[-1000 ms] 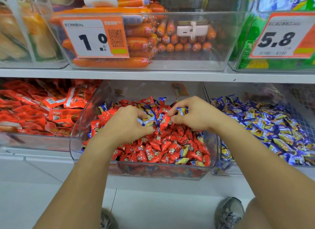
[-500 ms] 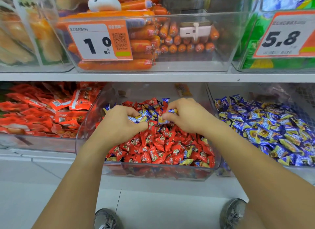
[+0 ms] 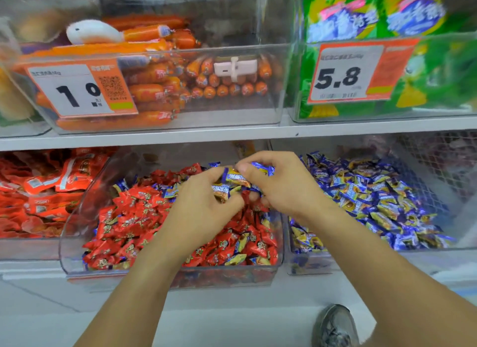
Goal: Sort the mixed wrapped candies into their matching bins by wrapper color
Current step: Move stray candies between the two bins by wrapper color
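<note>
1. We're mid-pick: both hands sit over the red bin (image 3: 77,243), gathering stray blue candies (image 3: 236,177).
2. Left hand (image 3: 204,209) has fingers curled round a few blue candies; right hand (image 3: 281,186) pinches more at its thumb tip.
3. Next, we judge, carry the handful toward 3 o'clock and drop it in the blue bin (image 3: 309,265).
4. Red bin: mostly red candies (image 3: 134,217), some blue strays at 10 o'clock and along the front.
5. Blue bin holds blue candies only, as far as we see.

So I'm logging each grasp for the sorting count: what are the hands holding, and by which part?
Both hands, left and right, pinch blue-wrapped candies at fingertips; exact wrapper part cannot be told.
</note>
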Demonstrator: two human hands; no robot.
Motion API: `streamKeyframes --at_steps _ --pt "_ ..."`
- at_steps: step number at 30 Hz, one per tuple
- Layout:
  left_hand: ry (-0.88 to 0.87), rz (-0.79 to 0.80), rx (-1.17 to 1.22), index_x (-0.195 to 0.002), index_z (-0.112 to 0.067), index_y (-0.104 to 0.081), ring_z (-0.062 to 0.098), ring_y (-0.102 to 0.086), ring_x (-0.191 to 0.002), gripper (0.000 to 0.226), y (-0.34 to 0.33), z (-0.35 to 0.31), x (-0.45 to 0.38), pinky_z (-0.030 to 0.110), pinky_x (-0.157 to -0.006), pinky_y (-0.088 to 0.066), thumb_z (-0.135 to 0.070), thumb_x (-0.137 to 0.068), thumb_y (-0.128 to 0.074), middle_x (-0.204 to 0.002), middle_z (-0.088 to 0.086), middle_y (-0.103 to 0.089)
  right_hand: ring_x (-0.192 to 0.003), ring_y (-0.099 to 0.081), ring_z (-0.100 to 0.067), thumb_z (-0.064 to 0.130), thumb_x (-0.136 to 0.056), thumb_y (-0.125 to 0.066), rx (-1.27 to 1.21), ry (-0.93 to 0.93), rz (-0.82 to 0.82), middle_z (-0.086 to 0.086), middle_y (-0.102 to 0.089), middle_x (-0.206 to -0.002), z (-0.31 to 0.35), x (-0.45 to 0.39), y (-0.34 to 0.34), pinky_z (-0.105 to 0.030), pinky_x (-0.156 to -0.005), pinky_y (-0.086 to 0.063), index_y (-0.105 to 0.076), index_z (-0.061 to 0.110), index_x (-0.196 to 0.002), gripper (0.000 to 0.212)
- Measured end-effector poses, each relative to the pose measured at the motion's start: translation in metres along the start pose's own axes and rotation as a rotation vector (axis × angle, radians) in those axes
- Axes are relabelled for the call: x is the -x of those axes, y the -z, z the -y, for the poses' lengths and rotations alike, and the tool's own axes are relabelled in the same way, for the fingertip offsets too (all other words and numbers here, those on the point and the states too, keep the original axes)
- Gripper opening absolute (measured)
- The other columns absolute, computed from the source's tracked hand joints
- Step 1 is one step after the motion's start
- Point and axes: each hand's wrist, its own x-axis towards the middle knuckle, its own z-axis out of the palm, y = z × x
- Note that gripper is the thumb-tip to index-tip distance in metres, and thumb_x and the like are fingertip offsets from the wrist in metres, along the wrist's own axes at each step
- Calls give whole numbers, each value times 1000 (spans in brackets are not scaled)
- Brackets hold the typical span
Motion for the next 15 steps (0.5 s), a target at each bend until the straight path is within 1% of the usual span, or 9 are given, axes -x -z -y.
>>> streamKeyframes --at_steps 2,3,5,8,10,12,13,14,15 --pt "-17 -1 -11 -111 -32 -65 3 -36 -40 32 -13 -11 -4 12 -45 -32 -15 -84 -68 -56 -18 -60 -51 -61 -14 29 -95 -65 -15 -9 -36 1 -71 -82 -4 3 20 -48 -57 -55 -75 24 -93 11" --pt "-11 0 -22 -120 -28 -62 2 -37 -38 38 -19 -17 -7 10 -46 -32 -16 -84 -69 -60 -17 -61 -52 -62 -15 30 -95 -66 -11 -21 -60 2 -71 -85 -7 5 32 -47 -56 -54 -75 26 -93 10" --pt "1 -14 -52 -129 -22 -58 -2 -45 -38 44 -28 -26 -18 9 -50 -36 -21 -86 -69 -76 -14 -64 -53 -64 -10 27 -95 -66 6 -34 -135 4 -70 -91 -16 6 59 -34 -53 -48 -74 25 -94 8" --pt "5 -31 -76 -113 -30 -66 0 -63 -63 25 -40 -33 -36 10 -59 -44 -33 -88 -66 -86 -13 -69 -53 -63 -7 24 -94 -68 114 -36 -292 5 -68 -82 -32 9 101 -24 -51 -43 -72 22 -96 5" --pt "-17 81 -105 -102 -37 -65 11 -67 -76 11 -57 -43 -43 23 -68 -50 -39 -91 -62 -90 -11 -71 -56 -58 -15 24 -92 -69 221 -47 -337 5 -66 -75 -46 9 125 -26 -56 -42 -72 25 -93 4" --pt "-60 219 -159 -108 -34 -64 9 -64 -87 17 -80 -54 -50 25 -75 -47 -39 -93 -60 -105 -12 -68 -55 -48 -21 19 -92 -68 219 -81 -309 -7 -67 -70 -56 9 140 -32 -59 -42 -73 28 -89 11" --pt "-77 273 -188 -116 -32 -63 8 -60 -96 24 -90 -59 -54 24 -81 -44 -39 -94 -60 -114 -11 -63 -59 -50 -22 17 -93 -67 151 -96 -294 -12 -70 -74 -58 9 144 -35 -60 -44 -73 28 -90 13" --pt "-92 321 -213 -125 -31 -58 10 -57 -104 33 -98 -62 -59 25 -87 -42 -40 -93 -60 -121 -8 -58 -66 -57 -20 16 -94 -66 83 -103 -290 -10 -73 -81 -59 9 147 -35 -65 -48 -74 27 -92 13" --pt "-106 366 -238 -134 -32 -51 13 -55 -112 45 -103 -64 -63 27 -94 -42 -41 -92 -62 -128 -3 -54 -75 -63 -14 15 -95 -64 42 -85 -284 0 -74 -85 -60 9 149 -31 -72 -50 -73 25 -97 14"
